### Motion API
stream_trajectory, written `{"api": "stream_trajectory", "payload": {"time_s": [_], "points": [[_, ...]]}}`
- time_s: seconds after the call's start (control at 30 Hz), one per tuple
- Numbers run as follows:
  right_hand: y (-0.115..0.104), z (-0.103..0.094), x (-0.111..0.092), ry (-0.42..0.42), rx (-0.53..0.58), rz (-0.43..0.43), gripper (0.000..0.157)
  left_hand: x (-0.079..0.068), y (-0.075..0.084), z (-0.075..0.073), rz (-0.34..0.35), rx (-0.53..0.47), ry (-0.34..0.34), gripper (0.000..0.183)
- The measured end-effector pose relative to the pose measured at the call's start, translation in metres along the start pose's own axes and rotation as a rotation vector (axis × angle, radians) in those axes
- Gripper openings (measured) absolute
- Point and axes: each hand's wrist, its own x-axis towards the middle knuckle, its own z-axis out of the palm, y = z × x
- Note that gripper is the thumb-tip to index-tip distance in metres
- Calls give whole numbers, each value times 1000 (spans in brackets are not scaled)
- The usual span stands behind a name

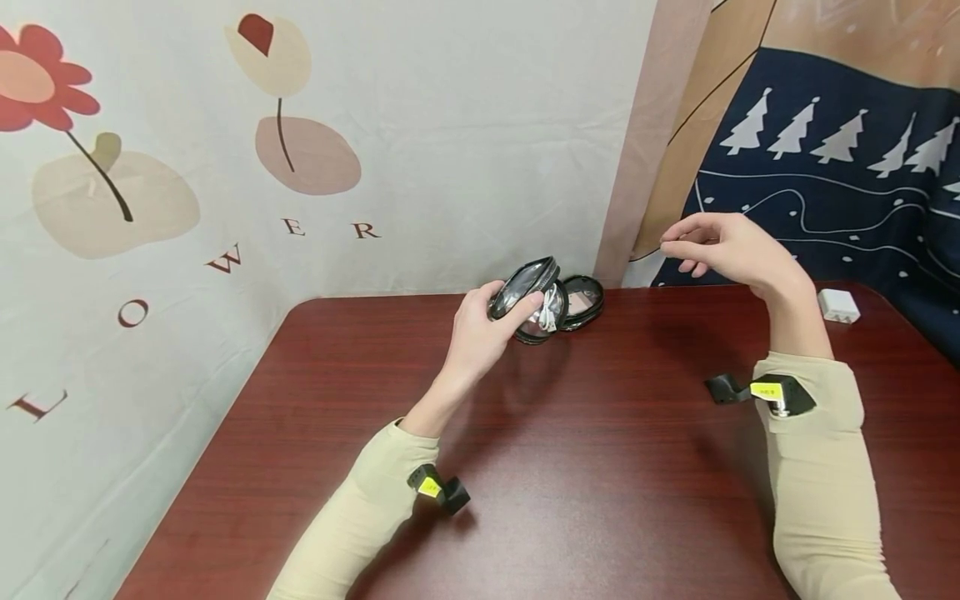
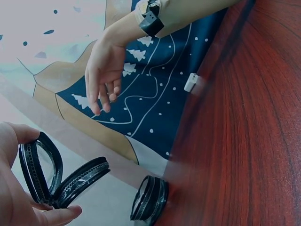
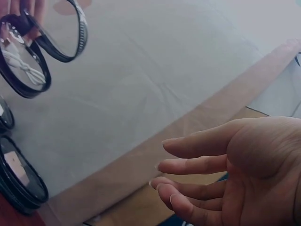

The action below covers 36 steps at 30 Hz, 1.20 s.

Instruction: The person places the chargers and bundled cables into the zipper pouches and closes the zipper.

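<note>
My left hand (image 1: 480, 329) grips a small clear pouch (image 1: 524, 285) with black zipped trim above the back of the table. Its two halves are spread apart in the left wrist view, with the fingers and thumb at the hinge side. Inside lies a coiled white cable (image 3: 24, 68). A second clear, black-trimmed pouch (image 1: 585, 298) rests on the table just right of the held one, with a pale flat piece (image 3: 18, 168) inside. Raised in the air to the right, my right hand (image 1: 731, 250) has loosely bent fingers and holds nothing.
A white charger block (image 1: 838, 306) sits at the table's back right corner. Behind the dark red wooden table (image 1: 600, 467) hang a pale flower-print cloth (image 1: 465, 150) and a navy cloth with white trees (image 1: 817, 200).
</note>
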Motion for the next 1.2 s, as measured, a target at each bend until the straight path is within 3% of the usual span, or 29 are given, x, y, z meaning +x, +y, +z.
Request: {"api": "stream_trajectory", "payload": {"time_s": [0.33, 0.7, 1.2], "points": [[26, -17, -2, 75, -16, 80, 54, 1, -2, 1, 10, 4, 1, 51], [62, -28, -4, 143, -39, 116, 53, 1, -2, 2, -1, 0, -3, 53], [94, -45, -19, 205, -164, 297, 65, 1, -3, 3, -7, 7, 1, 53]]}}
